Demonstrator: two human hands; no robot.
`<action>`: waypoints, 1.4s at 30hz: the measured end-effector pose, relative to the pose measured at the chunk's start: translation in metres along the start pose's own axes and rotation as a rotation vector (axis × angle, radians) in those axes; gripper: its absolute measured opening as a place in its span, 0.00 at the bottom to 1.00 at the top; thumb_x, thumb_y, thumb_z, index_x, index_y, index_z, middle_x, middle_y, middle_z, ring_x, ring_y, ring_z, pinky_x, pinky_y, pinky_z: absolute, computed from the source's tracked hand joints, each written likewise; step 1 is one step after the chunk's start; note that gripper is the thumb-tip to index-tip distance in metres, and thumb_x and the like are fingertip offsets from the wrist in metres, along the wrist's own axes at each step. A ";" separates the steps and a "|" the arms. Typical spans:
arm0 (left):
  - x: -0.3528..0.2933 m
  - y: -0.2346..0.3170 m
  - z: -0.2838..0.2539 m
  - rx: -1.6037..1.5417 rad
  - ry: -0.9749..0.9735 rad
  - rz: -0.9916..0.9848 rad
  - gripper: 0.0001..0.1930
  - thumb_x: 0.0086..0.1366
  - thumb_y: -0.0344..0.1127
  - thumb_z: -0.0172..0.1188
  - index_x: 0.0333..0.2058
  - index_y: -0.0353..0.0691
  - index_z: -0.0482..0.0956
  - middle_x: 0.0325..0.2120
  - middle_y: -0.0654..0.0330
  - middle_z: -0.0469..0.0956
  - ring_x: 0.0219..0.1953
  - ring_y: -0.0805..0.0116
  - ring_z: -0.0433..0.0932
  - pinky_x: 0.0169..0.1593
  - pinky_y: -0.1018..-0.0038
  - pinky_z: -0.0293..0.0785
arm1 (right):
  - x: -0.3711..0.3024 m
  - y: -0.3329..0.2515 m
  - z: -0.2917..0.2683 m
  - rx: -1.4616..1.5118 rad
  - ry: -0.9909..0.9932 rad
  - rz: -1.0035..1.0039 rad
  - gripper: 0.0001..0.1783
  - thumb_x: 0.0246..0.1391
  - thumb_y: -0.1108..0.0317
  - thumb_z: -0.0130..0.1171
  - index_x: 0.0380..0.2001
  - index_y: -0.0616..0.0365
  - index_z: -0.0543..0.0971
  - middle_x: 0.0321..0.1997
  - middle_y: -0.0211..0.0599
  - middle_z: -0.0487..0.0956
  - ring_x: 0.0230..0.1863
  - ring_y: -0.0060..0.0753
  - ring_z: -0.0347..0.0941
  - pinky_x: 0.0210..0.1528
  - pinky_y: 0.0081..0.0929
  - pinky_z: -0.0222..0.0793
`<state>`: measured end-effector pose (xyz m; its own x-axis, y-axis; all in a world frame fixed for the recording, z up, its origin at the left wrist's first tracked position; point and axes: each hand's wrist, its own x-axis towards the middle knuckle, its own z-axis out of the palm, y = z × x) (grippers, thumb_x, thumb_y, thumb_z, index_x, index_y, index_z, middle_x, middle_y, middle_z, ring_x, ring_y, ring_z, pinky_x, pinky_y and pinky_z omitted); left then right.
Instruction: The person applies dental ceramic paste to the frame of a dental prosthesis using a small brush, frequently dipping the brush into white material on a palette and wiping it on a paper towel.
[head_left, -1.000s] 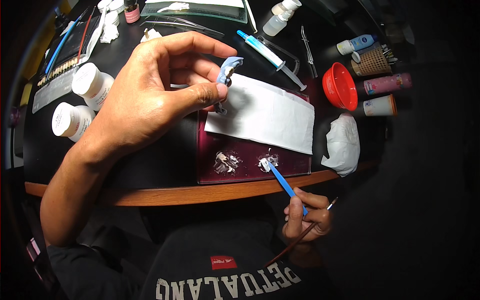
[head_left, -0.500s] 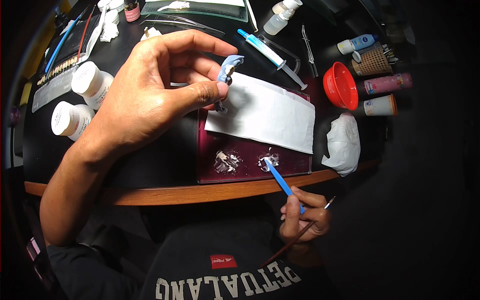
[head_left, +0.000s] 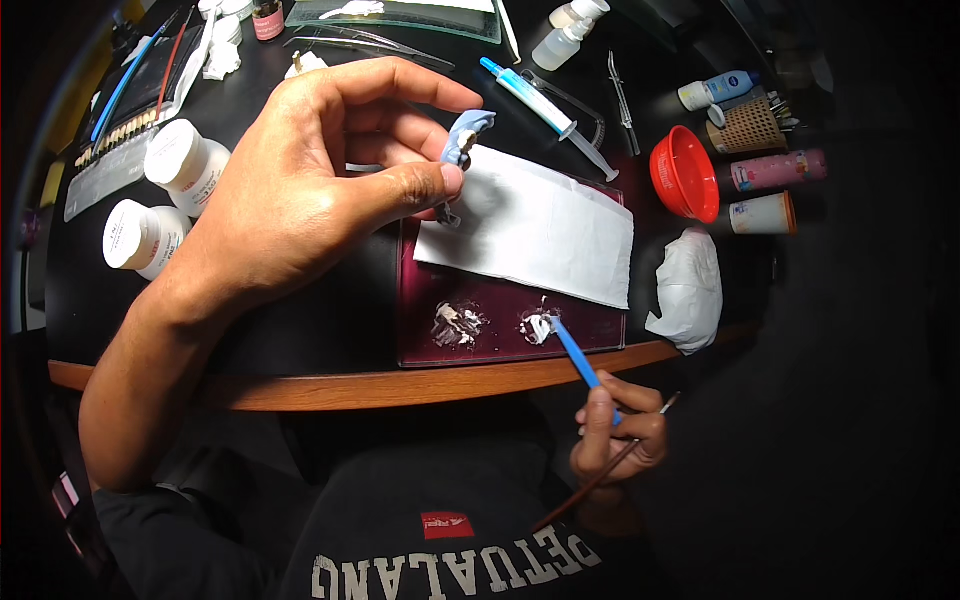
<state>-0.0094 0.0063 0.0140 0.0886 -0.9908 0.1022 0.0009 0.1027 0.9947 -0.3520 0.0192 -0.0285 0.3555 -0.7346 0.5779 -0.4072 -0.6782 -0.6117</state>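
My left hand (head_left: 300, 190) is raised over the table's left side, pinching a small curved blue-grey putty piece (head_left: 467, 128) between thumb and fingers. A pale, tooth-like bit shows on that piece; its lower part is partly behind the thumb. Near the table's front edge, my right hand (head_left: 622, 432) holds a blue plastic spatula (head_left: 577, 352). A thin brush (head_left: 600, 478) with a dark red handle is held across the same hand. The spatula tip touches the right edge of a small white paste mound (head_left: 538, 328) on a dark red slab (head_left: 500, 340). A beige-grey smeared mound (head_left: 457, 325) lies left of it.
A folded white paper towel (head_left: 530, 225) covers much of the slab. To the right are a red bowl (head_left: 690, 175) and crumpled tissue (head_left: 690, 290). Two white jars (head_left: 185, 165) stand left, beside my forearm. A blue-white syringe (head_left: 545, 112) and tweezers (head_left: 370, 45) lie farther back.
My right hand has shifted slightly right, drawing the spatula tip from the middle of the white paste to its right edge. My left hand keeps its hold on the blue-grey piece.
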 end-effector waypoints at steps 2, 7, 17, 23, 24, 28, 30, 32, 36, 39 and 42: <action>0.001 0.000 0.001 -0.004 -0.004 -0.006 0.23 0.63 0.29 0.69 0.56 0.34 0.76 0.36 0.62 0.83 0.38 0.77 0.83 0.43 0.80 0.78 | 0.000 -0.004 0.003 -0.031 -0.061 -0.028 0.19 0.54 0.83 0.65 0.26 0.57 0.63 0.36 0.54 0.84 0.22 0.30 0.82 0.19 0.18 0.77; 0.001 -0.001 0.001 0.000 -0.006 -0.017 0.23 0.63 0.29 0.68 0.56 0.34 0.76 0.36 0.61 0.83 0.38 0.76 0.83 0.42 0.80 0.78 | 0.001 -0.003 0.005 -0.103 -0.094 -0.164 0.21 0.54 0.83 0.66 0.25 0.56 0.62 0.37 0.51 0.84 0.20 0.30 0.80 0.18 0.19 0.74; 0.001 -0.002 0.001 -0.030 -0.008 -0.007 0.24 0.63 0.29 0.69 0.56 0.34 0.75 0.37 0.61 0.83 0.39 0.76 0.83 0.43 0.79 0.79 | -0.002 0.005 0.001 -0.104 -0.106 -0.261 0.22 0.52 0.83 0.66 0.25 0.55 0.61 0.40 0.51 0.84 0.19 0.30 0.78 0.16 0.20 0.69; 0.000 0.000 0.001 0.012 -0.006 -0.012 0.23 0.63 0.28 0.69 0.57 0.34 0.75 0.37 0.61 0.83 0.39 0.76 0.83 0.43 0.79 0.79 | 0.001 -0.001 0.003 -0.059 -0.038 -0.187 0.22 0.53 0.83 0.67 0.24 0.55 0.61 0.39 0.54 0.84 0.21 0.33 0.81 0.17 0.19 0.73; 0.000 0.000 0.000 0.006 -0.004 -0.012 0.23 0.63 0.28 0.69 0.57 0.34 0.75 0.37 0.61 0.83 0.39 0.76 0.83 0.43 0.79 0.79 | 0.003 0.001 0.005 -0.059 -0.038 -0.187 0.22 0.53 0.83 0.67 0.24 0.55 0.61 0.39 0.54 0.84 0.21 0.33 0.81 0.17 0.19 0.73; 0.001 -0.002 0.002 -0.014 -0.006 0.000 0.23 0.63 0.29 0.69 0.56 0.34 0.75 0.37 0.61 0.83 0.39 0.76 0.83 0.43 0.80 0.78 | 0.007 0.007 0.006 0.012 -0.086 -0.168 0.22 0.53 0.84 0.67 0.24 0.57 0.61 0.41 0.55 0.84 0.22 0.34 0.82 0.17 0.20 0.73; 0.000 -0.001 0.000 0.001 -0.002 -0.005 0.23 0.63 0.29 0.69 0.56 0.34 0.75 0.36 0.61 0.83 0.39 0.76 0.83 0.43 0.79 0.79 | 0.007 0.007 0.003 -0.015 -0.086 -0.211 0.22 0.53 0.83 0.67 0.23 0.57 0.62 0.41 0.55 0.84 0.22 0.33 0.81 0.17 0.20 0.72; 0.000 -0.001 0.000 0.011 -0.004 -0.007 0.23 0.63 0.29 0.69 0.56 0.34 0.75 0.36 0.61 0.83 0.39 0.76 0.83 0.43 0.79 0.79 | 0.006 0.007 0.001 -0.023 -0.095 -0.232 0.21 0.53 0.84 0.67 0.24 0.57 0.62 0.41 0.54 0.84 0.22 0.32 0.81 0.17 0.20 0.72; 0.000 -0.001 0.000 0.008 -0.001 -0.003 0.23 0.63 0.29 0.69 0.56 0.34 0.76 0.36 0.61 0.83 0.39 0.76 0.83 0.43 0.79 0.79 | 0.007 0.006 0.001 -0.050 -0.119 -0.242 0.22 0.53 0.84 0.66 0.24 0.57 0.61 0.41 0.54 0.84 0.21 0.32 0.81 0.17 0.20 0.73; 0.002 -0.004 0.002 0.006 -0.006 0.006 0.23 0.63 0.29 0.69 0.56 0.34 0.76 0.36 0.61 0.83 0.39 0.76 0.83 0.42 0.79 0.79 | 0.004 0.006 0.003 -0.052 -0.114 -0.246 0.22 0.53 0.85 0.66 0.24 0.57 0.61 0.41 0.54 0.84 0.21 0.32 0.81 0.17 0.20 0.73; -0.001 -0.001 0.000 0.005 0.001 0.006 0.23 0.63 0.29 0.69 0.56 0.34 0.75 0.36 0.61 0.83 0.38 0.76 0.83 0.42 0.79 0.79 | 0.006 0.004 0.005 -0.024 -0.135 -0.229 0.22 0.53 0.85 0.65 0.24 0.57 0.61 0.42 0.55 0.83 0.22 0.33 0.81 0.18 0.21 0.74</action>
<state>-0.0093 0.0068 0.0133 0.0892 -0.9901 0.1083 -0.0046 0.1083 0.9941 -0.3477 0.0125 -0.0302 0.5489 -0.5588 0.6217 -0.3224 -0.8277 -0.4593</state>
